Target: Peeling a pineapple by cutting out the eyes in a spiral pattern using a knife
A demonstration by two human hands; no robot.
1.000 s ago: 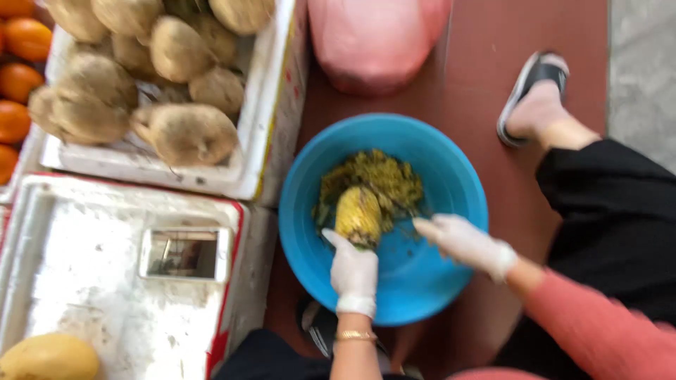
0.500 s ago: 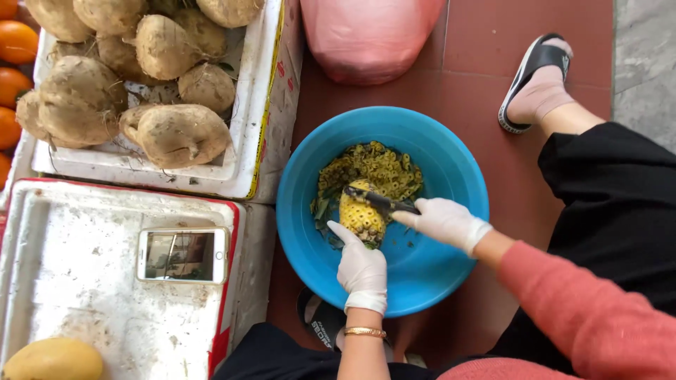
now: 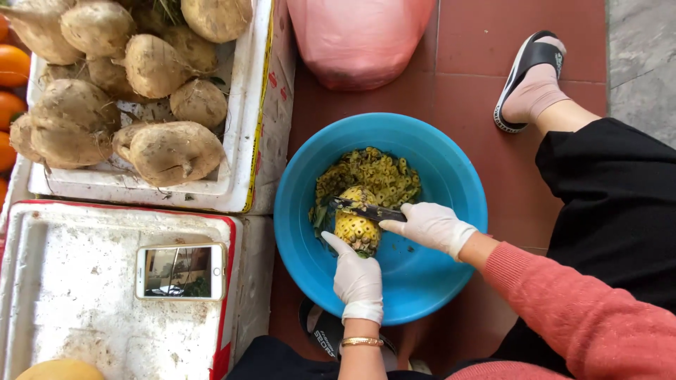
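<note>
A partly peeled yellow pineapple (image 3: 356, 226) stands in a blue plastic basin (image 3: 436, 281) on the red tiled floor. My left hand (image 3: 357, 276), in a white glove, grips the fruit from below. My right hand (image 3: 431, 225), also gloved, holds a dark-bladed knife (image 3: 362, 209) laid across the top of the pineapple. A heap of yellow-green peel scraps (image 3: 370, 176) lies in the basin behind the fruit.
A white foam box (image 3: 243, 134) of several brown root vegetables (image 3: 172, 151) stands at the upper left. A phone (image 3: 181, 271) lies on a second foam box (image 3: 77, 331). Oranges (image 3: 10, 67) sit at the far left. A pink bag (image 3: 359, 39) is behind the basin. My sandalled foot (image 3: 529, 84) rests at the right.
The view has steadied and shifted slightly. My right hand has brought the knife onto the top of the pineapple, while my left hand stays gripping the fruit.
</note>
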